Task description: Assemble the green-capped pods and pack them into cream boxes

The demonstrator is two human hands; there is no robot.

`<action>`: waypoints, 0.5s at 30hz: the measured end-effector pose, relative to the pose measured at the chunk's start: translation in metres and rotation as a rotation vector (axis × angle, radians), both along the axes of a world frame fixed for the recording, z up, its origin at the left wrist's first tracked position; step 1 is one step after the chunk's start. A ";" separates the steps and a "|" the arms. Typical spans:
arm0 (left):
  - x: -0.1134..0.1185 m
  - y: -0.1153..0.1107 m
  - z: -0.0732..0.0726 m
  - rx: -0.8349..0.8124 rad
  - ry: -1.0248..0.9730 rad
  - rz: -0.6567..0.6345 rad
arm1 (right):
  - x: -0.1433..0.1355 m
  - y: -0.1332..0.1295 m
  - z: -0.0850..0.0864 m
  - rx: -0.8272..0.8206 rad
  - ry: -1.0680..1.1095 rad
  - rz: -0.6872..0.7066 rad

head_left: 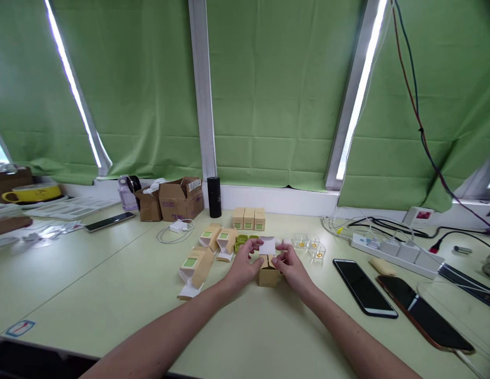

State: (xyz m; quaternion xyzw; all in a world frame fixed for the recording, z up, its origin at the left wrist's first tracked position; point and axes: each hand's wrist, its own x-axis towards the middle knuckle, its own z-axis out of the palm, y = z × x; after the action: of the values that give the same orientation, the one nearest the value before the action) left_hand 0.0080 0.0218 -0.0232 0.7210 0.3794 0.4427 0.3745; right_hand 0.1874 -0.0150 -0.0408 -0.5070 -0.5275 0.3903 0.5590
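A small kraft cardboard box (267, 278) stands on the table in front of me, its white-lined lid flap (267, 246) raised at the back and its two side flaps folded over the top. My left hand (245, 261) grips it from the left, thumb on a side flap. From the right, my right hand (291, 266) pinches the other side flap near its edge. Left of my hands lie several open kraft boxes (196, 266) with green labels. Green cups (241, 239) sit partly hidden behind my left hand. Clear small cups (316, 252) with yellowish bits stand to the right.
Three closed kraft boxes (248, 218) stand in a row at the back. Phones (364, 287) and a power strip (395, 252) with cables lie at right. A brown carton (182, 200), a black cylinder (214, 197) and a white charger (178, 226) are at back left. Another person's hand (10, 225) shows far left.
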 end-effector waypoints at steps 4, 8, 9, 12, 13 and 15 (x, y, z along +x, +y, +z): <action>0.000 -0.001 0.001 0.004 0.008 -0.005 | -0.001 0.001 0.000 -0.007 -0.013 0.001; 0.000 -0.002 0.002 0.011 0.003 -0.017 | -0.002 0.001 0.001 -0.027 -0.019 0.003; 0.000 -0.002 0.002 0.013 -0.004 -0.019 | -0.002 0.002 0.002 -0.031 -0.018 0.005; 0.001 -0.002 0.001 0.020 -0.028 -0.024 | -0.002 0.002 0.002 -0.029 -0.017 0.012; 0.001 -0.002 0.000 0.020 -0.036 -0.025 | -0.003 0.002 0.002 -0.025 -0.018 0.011; 0.001 -0.002 -0.001 0.011 -0.057 -0.030 | -0.003 0.002 0.002 -0.019 -0.022 0.004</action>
State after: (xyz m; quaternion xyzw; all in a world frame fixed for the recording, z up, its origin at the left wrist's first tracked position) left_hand 0.0092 0.0201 -0.0242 0.7157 0.3555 0.4595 0.3876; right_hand 0.1848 -0.0129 -0.0390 -0.5153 -0.5309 0.3910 0.5474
